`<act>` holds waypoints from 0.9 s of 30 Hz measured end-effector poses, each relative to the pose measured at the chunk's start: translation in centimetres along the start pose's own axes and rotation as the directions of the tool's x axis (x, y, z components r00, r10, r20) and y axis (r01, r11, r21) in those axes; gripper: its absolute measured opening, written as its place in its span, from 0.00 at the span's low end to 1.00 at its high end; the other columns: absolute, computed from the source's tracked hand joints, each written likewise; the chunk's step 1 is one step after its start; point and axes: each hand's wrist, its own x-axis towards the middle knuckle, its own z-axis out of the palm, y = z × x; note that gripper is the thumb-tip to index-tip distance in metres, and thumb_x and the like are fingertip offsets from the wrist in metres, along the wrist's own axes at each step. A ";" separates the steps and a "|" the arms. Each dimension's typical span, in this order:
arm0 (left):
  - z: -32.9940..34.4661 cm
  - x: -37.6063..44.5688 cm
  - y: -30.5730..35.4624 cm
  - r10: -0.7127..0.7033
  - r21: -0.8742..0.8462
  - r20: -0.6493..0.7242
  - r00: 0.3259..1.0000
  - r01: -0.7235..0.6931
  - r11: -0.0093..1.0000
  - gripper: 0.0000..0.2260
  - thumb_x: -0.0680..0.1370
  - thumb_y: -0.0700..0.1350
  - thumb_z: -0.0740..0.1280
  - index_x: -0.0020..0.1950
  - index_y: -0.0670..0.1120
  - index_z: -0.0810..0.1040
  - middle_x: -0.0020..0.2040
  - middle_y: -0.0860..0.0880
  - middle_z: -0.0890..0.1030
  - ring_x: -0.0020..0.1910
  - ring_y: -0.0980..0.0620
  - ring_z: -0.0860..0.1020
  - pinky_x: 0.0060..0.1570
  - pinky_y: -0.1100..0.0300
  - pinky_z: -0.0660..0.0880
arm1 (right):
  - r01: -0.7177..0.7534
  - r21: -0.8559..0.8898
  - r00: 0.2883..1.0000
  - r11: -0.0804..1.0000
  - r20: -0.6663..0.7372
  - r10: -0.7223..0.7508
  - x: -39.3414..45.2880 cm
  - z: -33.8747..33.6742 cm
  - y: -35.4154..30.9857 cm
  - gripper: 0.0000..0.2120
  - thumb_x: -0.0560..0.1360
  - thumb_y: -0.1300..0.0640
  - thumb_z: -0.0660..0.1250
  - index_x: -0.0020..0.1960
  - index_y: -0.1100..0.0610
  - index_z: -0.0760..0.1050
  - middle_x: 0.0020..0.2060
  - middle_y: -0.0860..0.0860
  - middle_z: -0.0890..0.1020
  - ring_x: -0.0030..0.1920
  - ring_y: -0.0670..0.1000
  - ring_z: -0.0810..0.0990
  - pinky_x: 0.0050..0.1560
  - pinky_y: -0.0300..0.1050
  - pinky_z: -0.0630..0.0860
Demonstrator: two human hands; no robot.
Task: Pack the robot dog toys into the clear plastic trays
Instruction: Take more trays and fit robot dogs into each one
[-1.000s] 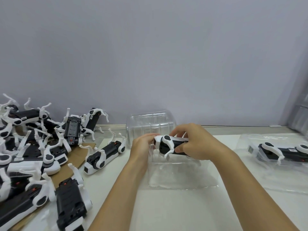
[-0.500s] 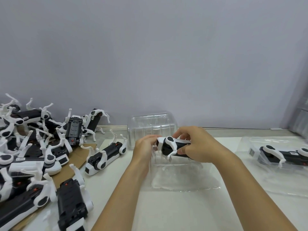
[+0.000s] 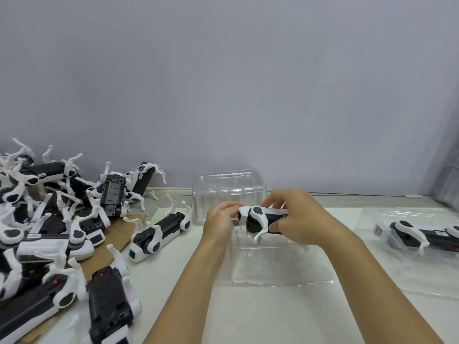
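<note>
A black and white robot dog toy is held above a clear plastic tray on the white table. My right hand grips the toy's body from the right. Fingers of my left hand pinch its left end. One white leg of the toy hangs down toward the tray. Another robot dog lies inside a clear tray at the right. A loose robot dog lies on the table left of my hands.
A pile of several black and white robot dogs covers cardboard on the left. A clear plastic tray stands on edge against the grey wall behind my hands. Stacked clear plastic sits at the far right.
The toy and both hands have stayed over the tray, shifting only slightly; the toy sits a little more level in my grip.
</note>
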 end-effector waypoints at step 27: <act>0.0 -0.4 0.2 -0.030 0.048 0.139 0.990 0.023 0.999 0.14 0.66 0.51 0.70 0.46 0.44 0.84 0.45 0.45 0.84 0.49 0.44 0.80 0.64 0.41 0.72 | 0.000 0.007 1.000 1.000 0.018 0.000 -0.1 -0.8 1.1 0.18 0.68 0.63 0.77 0.44 0.40 0.79 0.44 0.44 0.79 0.42 0.45 0.78 0.35 0.34 0.70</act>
